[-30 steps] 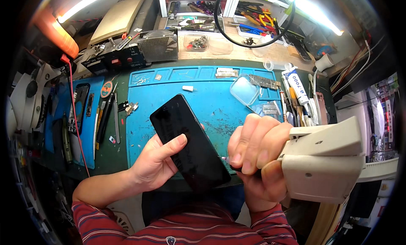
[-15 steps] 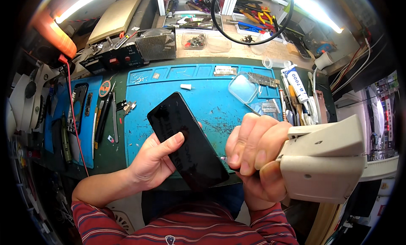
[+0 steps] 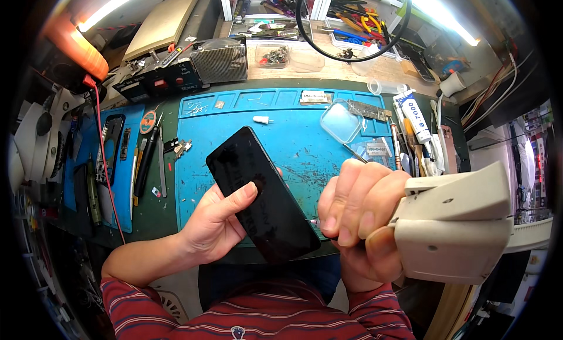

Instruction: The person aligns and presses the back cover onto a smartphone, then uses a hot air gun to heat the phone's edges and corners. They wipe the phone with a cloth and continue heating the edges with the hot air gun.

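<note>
My left hand (image 3: 220, 222) is closed on a smartphone (image 3: 258, 193), dark glossy face up and tilted, thumb across the face and fingers beneath. Faint marks or reflections show on the glass. Near the phone's lower right edge, my right hand (image 3: 363, 214) is closed, fingers curled. A small dark tip (image 3: 332, 239) shows under those fingers; its kind is hidden. Against the right hand's outer side is a beige boxy plastic body (image 3: 454, 228) with a slot between two parts; I cannot tell whether the hand grips it. A blue work mat (image 3: 196, 158) lies behind both hands.
A white capped piece (image 3: 263, 120), a clear lid (image 3: 340, 122) and a blade packet (image 3: 376, 148) lie on the mat. Right of it are a glue tube (image 3: 413, 117) and brushes; left, tweezers (image 3: 162, 164) and an opened phone (image 3: 109, 146). A black cable loop (image 3: 352, 58) hangs above.
The whole view has shifted slightly, so everything sits a little further right. Both hands keep nearly the same grip, and the phone's tilt is almost unchanged.
</note>
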A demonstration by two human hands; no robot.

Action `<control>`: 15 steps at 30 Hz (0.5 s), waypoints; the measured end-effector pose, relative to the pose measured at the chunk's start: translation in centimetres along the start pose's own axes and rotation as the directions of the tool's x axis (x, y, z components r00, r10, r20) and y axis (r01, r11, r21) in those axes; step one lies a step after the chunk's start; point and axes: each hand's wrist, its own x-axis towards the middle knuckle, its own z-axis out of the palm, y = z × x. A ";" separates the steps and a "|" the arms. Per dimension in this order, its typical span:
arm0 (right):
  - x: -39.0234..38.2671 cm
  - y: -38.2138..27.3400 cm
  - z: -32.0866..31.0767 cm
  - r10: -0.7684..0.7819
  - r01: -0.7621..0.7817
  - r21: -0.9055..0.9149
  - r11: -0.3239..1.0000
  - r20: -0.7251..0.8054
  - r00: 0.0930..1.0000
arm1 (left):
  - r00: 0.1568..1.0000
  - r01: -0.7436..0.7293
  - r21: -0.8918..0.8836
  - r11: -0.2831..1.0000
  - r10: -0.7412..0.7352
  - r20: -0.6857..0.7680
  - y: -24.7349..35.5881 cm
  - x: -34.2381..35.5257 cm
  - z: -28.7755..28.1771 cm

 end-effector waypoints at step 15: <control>0.3 -0.9 1.0 0.043 -0.051 -0.062 0.997 -0.127 0.991 | 1.000 -0.011 -0.016 1.000 0.011 -0.008 0.0 0.1 0.2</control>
